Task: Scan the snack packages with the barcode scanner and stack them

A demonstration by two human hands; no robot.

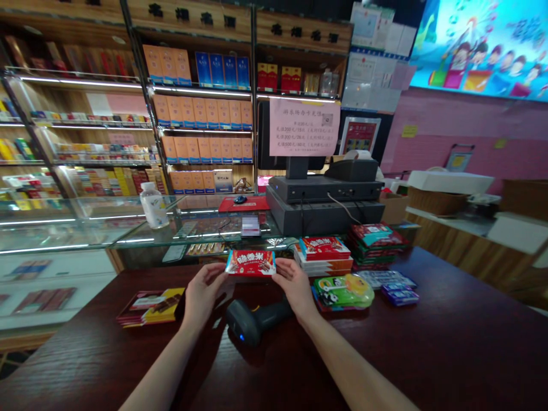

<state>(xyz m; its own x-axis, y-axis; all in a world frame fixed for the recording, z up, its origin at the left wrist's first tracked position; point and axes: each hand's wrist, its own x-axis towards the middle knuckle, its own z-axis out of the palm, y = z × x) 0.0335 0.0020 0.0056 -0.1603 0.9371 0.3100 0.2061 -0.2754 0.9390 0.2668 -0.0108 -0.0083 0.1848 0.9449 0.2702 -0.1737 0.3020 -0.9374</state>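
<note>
You hold a red snack packet (250, 263) up by its two short ends, over the far edge of the dark wood counter (432, 348). Your left hand (204, 294) and right hand (295, 285) pinch it with narrow fingers. A black barcode scanner (252, 321) lies under it, and a stack of red packets (324, 255) sits just right.

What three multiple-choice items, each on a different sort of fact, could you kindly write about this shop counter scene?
1. Where does the barcode scanner lie? A on the dark wooden counter; B on the glass display case; C on a shelf.
2. What main colour is the snack packet? A blue; B green; C red.
3. What state is that packet in? A stacked with others; B held up between two hands; C lying flat.

1 A: the scanner rests on the wood.
2 C: red covers its face.
3 B: the left hand and right hand grip its ends.
</note>
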